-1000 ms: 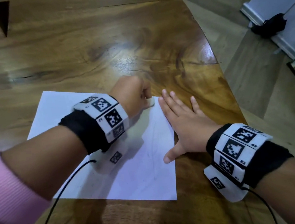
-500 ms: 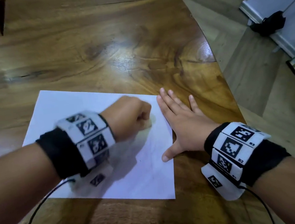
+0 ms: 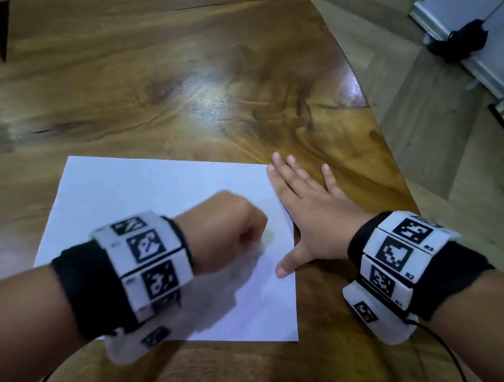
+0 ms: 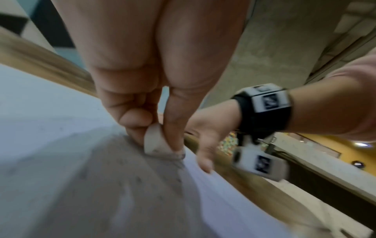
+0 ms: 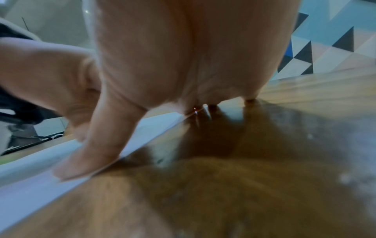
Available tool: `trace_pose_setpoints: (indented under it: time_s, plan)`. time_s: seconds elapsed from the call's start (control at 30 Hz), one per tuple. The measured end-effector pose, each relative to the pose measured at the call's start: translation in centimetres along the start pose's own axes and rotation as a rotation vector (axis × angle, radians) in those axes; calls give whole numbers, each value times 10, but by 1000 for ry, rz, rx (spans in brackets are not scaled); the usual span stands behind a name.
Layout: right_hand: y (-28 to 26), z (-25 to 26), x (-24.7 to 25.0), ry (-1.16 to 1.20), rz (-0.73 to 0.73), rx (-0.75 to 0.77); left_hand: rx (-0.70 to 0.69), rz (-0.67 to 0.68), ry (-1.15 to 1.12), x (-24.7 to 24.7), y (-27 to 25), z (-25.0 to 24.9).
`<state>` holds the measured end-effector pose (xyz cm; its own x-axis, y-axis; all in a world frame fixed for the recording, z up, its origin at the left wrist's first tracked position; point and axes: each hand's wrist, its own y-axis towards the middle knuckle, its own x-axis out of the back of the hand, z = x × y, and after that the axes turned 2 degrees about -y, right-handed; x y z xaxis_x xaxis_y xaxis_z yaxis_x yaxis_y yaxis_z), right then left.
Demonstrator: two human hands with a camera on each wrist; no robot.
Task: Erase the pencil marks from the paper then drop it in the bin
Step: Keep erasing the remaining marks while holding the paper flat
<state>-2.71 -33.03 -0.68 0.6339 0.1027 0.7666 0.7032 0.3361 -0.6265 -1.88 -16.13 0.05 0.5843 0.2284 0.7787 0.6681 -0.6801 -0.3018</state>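
Eraser (image 4: 155,141) in L grip (image 3: 228,230), prob. touching paper (image 3: 150,200).

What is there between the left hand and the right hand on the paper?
Only bare paper, seen in the head view. The left hand holds an eraser; the right hand lies flat on the paper's edge.

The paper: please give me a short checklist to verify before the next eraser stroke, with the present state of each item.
1. Left hand pinches the eraser: ok.
2. Eraser touches the paper: ok.
3. Right hand lies flat, thumb on the paper's right edge: ok.
4. Paper lies flat on the table: ok.
5. Pencil marks all gone: not ok, faint lines remain near the eraser.
6. Bin within reach: cannot tell, none in view.
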Motion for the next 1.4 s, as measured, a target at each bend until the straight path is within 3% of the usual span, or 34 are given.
trace_pose_setpoints:
  time_s: [0.1, 0.23, 0.3, 0.37, 0.5, 0.57, 0.63, 0.73, 0.77, 0.83, 0.97, 1.03, 1.23, 1.3, 1.4]
  plan:
    - [0, 0, 0, 1, 4, 0, -19, 54, 42, 2, 0, 3]
    - [1, 1, 0, -14, 8, -9, 134, -224, 37, 25, 41, 13]
    - [1, 1, 0, -18, 9, -9, 162, -267, 41, 27, 48, 14]
    - [1, 0, 0, -13, 5, -7, 138, -217, 6, 22, 37, 11]
    - [1, 0, 0, 0, 6, -2, -52, 55, 32, -1, -7, 4]
    - [1, 0, 0, 4, 8, 0, -60, 125, 34, 0, -12, 6]
    - [1, 0, 0, -2, 7, 0, -6, 27, 33, 8, 1, 13]
    - [1, 0, 0, -13, 12, -4, 167, -297, -37, 28, 30, 26]
    - [1, 0, 0, -15, 11, -4, 202, -329, -51, 31, 34, 28]
    - [1, 0, 0, -14, 9, -2, 185, -283, -74, 28, 29, 27]
    - [0, 0, 0, -7, 8, -2, 22, 4, 1, 2, -10, 11]
    - [1, 0, 0, -7, 10, -3, -6, 80, 44, 1, -13, 10]
    - [1, 1, 0, -18, 17, -8, 214, -249, -6, 37, 44, 23]
    - [1, 1, 0, -21, 14, -9, 193, -211, -28, 30, 41, 15]
    - [1, 0, 0, -10, 8, -6, 57, -9, -7, 10, 15, 6]
